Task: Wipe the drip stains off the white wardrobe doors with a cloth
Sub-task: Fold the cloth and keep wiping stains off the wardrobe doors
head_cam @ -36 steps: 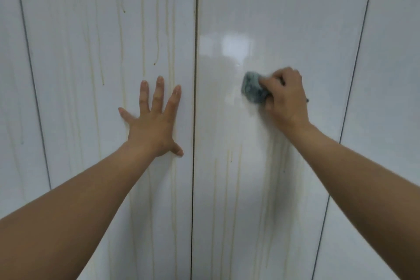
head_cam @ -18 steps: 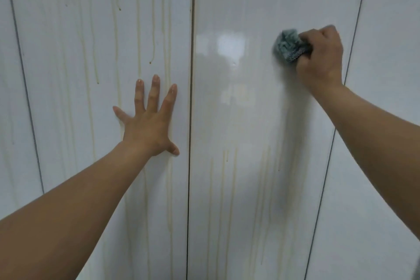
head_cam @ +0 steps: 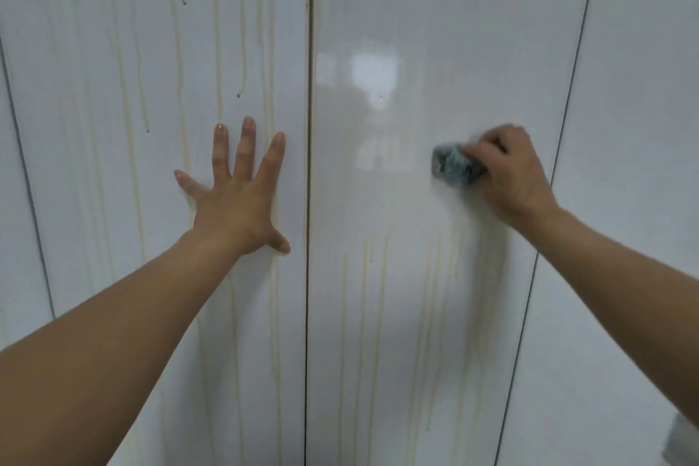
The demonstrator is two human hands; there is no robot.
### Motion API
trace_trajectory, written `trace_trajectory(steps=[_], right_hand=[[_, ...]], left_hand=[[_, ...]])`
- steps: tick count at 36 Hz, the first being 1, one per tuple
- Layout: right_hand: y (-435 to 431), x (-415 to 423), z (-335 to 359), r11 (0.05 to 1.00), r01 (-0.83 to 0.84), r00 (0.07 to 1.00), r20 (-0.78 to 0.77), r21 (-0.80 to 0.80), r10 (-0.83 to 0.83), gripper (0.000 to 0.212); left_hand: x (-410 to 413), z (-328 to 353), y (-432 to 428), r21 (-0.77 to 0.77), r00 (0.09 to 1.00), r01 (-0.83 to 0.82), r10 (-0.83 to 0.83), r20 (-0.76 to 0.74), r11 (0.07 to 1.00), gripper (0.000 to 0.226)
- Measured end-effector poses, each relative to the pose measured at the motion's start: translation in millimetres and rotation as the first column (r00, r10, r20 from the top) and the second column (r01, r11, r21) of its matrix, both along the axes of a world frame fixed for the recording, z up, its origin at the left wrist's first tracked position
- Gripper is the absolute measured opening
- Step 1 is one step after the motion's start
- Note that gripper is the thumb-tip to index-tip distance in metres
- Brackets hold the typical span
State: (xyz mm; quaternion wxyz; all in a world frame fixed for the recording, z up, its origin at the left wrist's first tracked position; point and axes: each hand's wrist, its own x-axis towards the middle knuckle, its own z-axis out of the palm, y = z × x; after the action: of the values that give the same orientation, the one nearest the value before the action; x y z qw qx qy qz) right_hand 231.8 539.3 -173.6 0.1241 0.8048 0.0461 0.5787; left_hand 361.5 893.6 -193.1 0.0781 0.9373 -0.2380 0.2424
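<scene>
One cloth point(head_cam: 452, 166) lower, right hand point(head_cam: 510, 170) gripping (streaks point(head_cam: 384, 295) below)

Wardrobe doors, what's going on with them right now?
Someone is wiping drip stains off the white doors. The right grip holds a bunched grey-green cloth against the right door, whose upper part looks clean, while yellowish streaks run down below the cloth. The left grip is pressed flat, fingers spread, on the left door, which is streaked from top to bottom and looks unwiped.
</scene>
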Motion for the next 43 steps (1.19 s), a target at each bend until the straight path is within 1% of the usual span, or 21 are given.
trace_trajectory(steps=[3, 5, 8, 10, 12, 14, 17, 18, 19, 20, 21, 22, 23, 24, 26, 29, 32, 34, 37, 40, 43], right_hand=[[6.0, 3.5, 33.3, 0.997, 0.04, 0.998, 0.048, 0.072, -0.043, 0.032], [8.8, 8.1, 29.0, 0.987, 0.029, 0.995, 0.085, 0.156, -0.043, 0.025], [16.0, 10.2, -15.3, 0.957, -0.013, 0.993, 0.116, 0.289, -0.022, 0.013], [18.0, 11.0, -57.7, 0.959, -0.029, 0.992, 0.123, 0.281, -0.006, 0.021], [12.3, 11.6, -101.4, 0.974, 0.011, 0.998, 0.064, 0.226, -0.026, 0.03], [9.6, 7.8, -132.7, 0.966, 0.058, 0.998, -0.023, 0.251, -0.054, 0.031], [4.3, -7.2, -137.2, 0.976, 0.105, 0.977, -0.202, 0.192, -0.065, 0.033], [2.0, -12.6, -125.9, 0.974, 0.128, 0.976, -0.201, 0.186, -0.09, 0.03], [-2.9, -15.8, -111.3, 0.971, 0.11, 0.984, -0.162, 0.213, -0.076, 0.021], [-7.9, -18.3, -94.0, 0.966, 0.12, 0.991, -0.079, 0.227, -0.105, 0.009], [-10.3, -22.2, -72.2, 0.952, 0.129, 0.99, 0.023, 0.278, -0.141, 0.003], [-13.5, -24.0, -52.7, 0.939, 0.091, 0.987, 0.096, 0.333, -0.13, 0.007], [-16.7, -24.1, -36.8, 0.93, 0.062, 0.981, 0.151, 0.361, -0.124, 0.018], [-22.7, -23.7, -24.7, 0.93, 0.073, 0.973, 0.181, 0.359, -0.146, 0.029], [-24.1, -24.0, -12.6, 0.902, 0.056, 0.978, 0.157, 0.429, -0.135, 0.039], [-27.3, -21.4, -28.7, 0.899, 0.039, 0.974, 0.185, 0.437, -0.132, 0.036], [-28.1, -16.6, -79.9, 0.908, 0.027, 0.972, 0.2, 0.418, -0.121, 0.03], [-24.5, -17.3, -126.5, 0.898, 0.039, 0.979, 0.163, 0.438, -0.122, 0.028], [-21.1, -25.6, -182.8, 0.884, 0.096, 0.991, 0.039, 0.458, -0.128, 0.029], [-25.4, -34.9, -179.9, 0.88, 0.088, 0.996, -0.03, 0.466, -0.083, 0.033], [-25.7, -38.5, -133.9, 0.845, 0.022, 0.996, 0.061, 0.534, -0.065, 0.042]], left_hand=[[-0.3, 0.0, 0.4, 0.005, 1.0, -0.001, 0.001, 0.006, 1.0, 0.168], [-0.9, 0.1, 0.4, 0.011, 1.0, 0.0, 0.0, 0.007, 1.0, 0.168], [-0.3, -0.5, -0.2, 0.017, 1.0, -0.001, 0.001, 0.013, 1.0, 0.169], [-0.1, -0.6, -0.1, 0.019, 1.0, -0.002, 0.002, 0.018, 1.0, 0.169], [-0.3, -1.1, 0.9, 0.025, 1.0, -0.005, 0.005, 0.018, 1.0, 0.169], [-0.4, -0.6, 1.0, 0.031, 1.0, -0.004, 0.003, 0.017, 1.0, 0.168], [-0.4, 0.0, 1.3, 0.032, 1.0, -0.001, 0.001, 0.016, 0.999, 0.167], [-0.4, 0.1, 1.1, 0.031, 1.0, -0.003, 0.003, 0.016, 1.0, 0.167], [-0.8, 0.3, 0.9, 0.03, 1.0, -0.005, 0.005, 0.016, 1.0, 0.167], [-1.1, 0.2, 0.7, 0.029, 1.0, -0.005, 0.004, 0.016, 1.0, 0.168], [-0.9, -0.1, 0.5, 0.03, 1.0, -0.004, 0.003, 0.018, 1.0, 0.168], [-0.7, -0.4, 0.7, 0.029, 1.0, -0.002, 0.002, 0.021, 1.0, 0.168], [-0.7, -0.5, 1.0, 0.029, 1.0, 0.0, -0.001, 0.021, 1.0, 0.168], [-0.7, -0.5, 1.3, 0.029, 1.0, 0.004, -0.005, 0.021, 1.0, 0.168], [-1.1, -0.2, 1.8, 0.027, 1.0, 0.011, -0.011, 0.022, 1.0, 0.168], [-0.8, -0.6, 1.4, 0.025, 1.0, 0.011, -0.011, 0.024, 1.0, 0.168], [-0.9, -0.4, 1.8, 0.024, 1.0, 0.009, -0.01, 0.026, 1.0, 0.168], [-1.2, -1.1, 2.1, 0.025, 1.0, 0.013, -0.014, 0.028, 1.0, 0.169], [-2.0, -1.6, 1.9, 0.023, 0.999, 0.013, -0.013, 0.03, 1.0, 0.169], [-2.3, -1.3, 1.8, 0.021, 1.0, 0.006, -0.006, 0.028, 1.0, 0.168], [-2.5, -1.0, 0.9, 0.025, 1.0, 0.006, -0.007, 0.025, 1.0, 0.168]])
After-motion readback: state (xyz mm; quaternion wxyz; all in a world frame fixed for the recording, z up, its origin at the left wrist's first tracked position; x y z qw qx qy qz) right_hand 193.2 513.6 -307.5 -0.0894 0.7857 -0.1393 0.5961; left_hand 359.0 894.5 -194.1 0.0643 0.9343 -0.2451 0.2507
